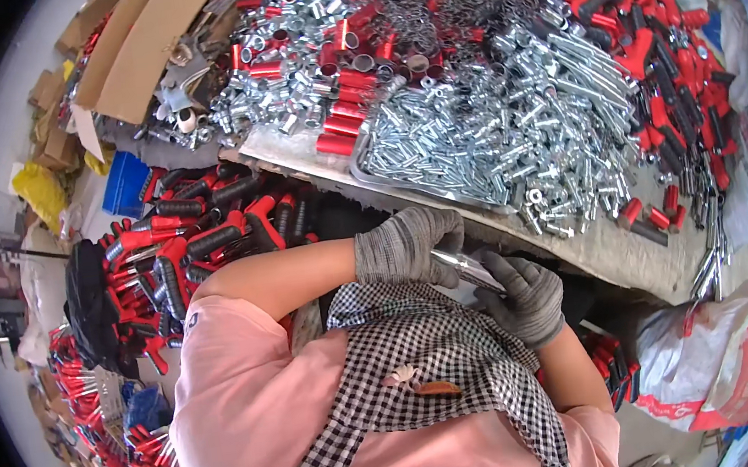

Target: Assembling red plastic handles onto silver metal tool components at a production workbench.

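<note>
A slim, shiny silver metal piece (468, 271) slants between my two hands, in front of the checked apron. My left hand (409, 245), in a grey knit glove, is closed around its upper left end. The fingers of my gloved right hand (524, 297) grip the lower right end. The glove fingers cover both ends, so its exact kind cannot be made out. Just beyond the hands runs the front edge of a worktable (673, 266). A shallow metal tray (505, 207) on it holds many small silver bolts and pins.
Red metal sleeves (342, 126), wire springs (422, 7) and long silver rods (591, 70) are heaped on the table. Red-and-black handles (226, 232) pile up at left, near a blue bin (124, 183). A white-and-red sack (711, 361) stands at right. Cardboard (146, 56) leans at far left.
</note>
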{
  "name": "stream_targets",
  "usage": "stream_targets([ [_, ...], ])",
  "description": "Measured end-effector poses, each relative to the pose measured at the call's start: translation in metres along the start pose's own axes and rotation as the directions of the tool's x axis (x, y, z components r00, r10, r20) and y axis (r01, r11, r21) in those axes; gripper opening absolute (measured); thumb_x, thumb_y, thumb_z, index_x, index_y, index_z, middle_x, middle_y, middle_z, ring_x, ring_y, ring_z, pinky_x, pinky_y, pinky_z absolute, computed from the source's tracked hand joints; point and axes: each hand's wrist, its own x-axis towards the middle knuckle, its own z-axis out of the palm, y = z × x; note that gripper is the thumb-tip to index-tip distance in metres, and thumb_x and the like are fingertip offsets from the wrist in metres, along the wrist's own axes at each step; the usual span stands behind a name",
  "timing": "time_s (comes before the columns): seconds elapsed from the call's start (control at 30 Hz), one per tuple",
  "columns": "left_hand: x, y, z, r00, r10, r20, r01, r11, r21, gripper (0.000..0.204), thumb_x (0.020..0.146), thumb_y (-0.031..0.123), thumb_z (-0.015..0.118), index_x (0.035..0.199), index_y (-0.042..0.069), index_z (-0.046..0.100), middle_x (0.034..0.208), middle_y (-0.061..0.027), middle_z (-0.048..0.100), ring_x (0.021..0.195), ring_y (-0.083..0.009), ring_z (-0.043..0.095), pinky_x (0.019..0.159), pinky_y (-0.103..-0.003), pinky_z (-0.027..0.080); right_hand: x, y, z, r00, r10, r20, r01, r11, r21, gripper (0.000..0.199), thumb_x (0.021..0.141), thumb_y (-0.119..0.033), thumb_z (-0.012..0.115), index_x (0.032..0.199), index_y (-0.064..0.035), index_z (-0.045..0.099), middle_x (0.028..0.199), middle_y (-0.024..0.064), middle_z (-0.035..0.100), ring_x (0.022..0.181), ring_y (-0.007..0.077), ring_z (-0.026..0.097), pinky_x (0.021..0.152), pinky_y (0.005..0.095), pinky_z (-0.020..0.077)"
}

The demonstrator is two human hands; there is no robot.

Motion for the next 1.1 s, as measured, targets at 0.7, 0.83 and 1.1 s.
stream_targets([
  [0.7,-0.041,-0.146,-0.083,0.403,-0.186,-0.896,0.524,0.850,0.059,0.039,0.070,0.041,0.078,0.084,0.005,0.069,0.087,-0.0161,0.065,0.088,-0.0338,0.059,0.082,-0.041,0.046,-0.010,-0.005,0.022,0.865,0.349,0.360,-0.500,0.555,0.665,0.063,0.087,-0.039,0.065,0.130,0.0038,0.047,0.102,0.0069,0.063,0.086,0.0117,0.058,0.076,0.0248,0.0474],
  [0.83,-0.056,-0.125,-0.081,0.453,-0.265,-0.851,-0.538,0.680,-0.498,0.017,0.079,0.013,0.075,0.092,0.006,0.066,0.097,-0.0040,0.067,0.092,-0.0158,0.061,0.082,-0.032,0.049,-0.013,-0.010,0.021,0.861,0.376,0.343,-0.499,0.489,0.716,0.062,0.086,-0.039,0.067,0.130,0.0017,0.048,0.087,-0.0008,0.059,0.072,0.0061,0.050,0.064,0.0207,0.0424],
  [1.1,-0.027,-0.057,-0.051,0.765,0.068,-0.640,-0.636,0.228,-0.737,0.063,0.076,0.014,0.076,0.132,0.015,0.047,0.115,-0.0090,0.059,0.110,-0.0284,0.056,0.092,-0.041,0.048,-0.007,-0.022,0.011,0.787,0.429,0.442,-0.535,0.119,0.837,0.061,0.085,-0.037,0.068,0.128,0.0027,0.049,0.078,-0.0033,0.055,0.064,0.0036,0.046,0.058,0.0171,0.0361],
])
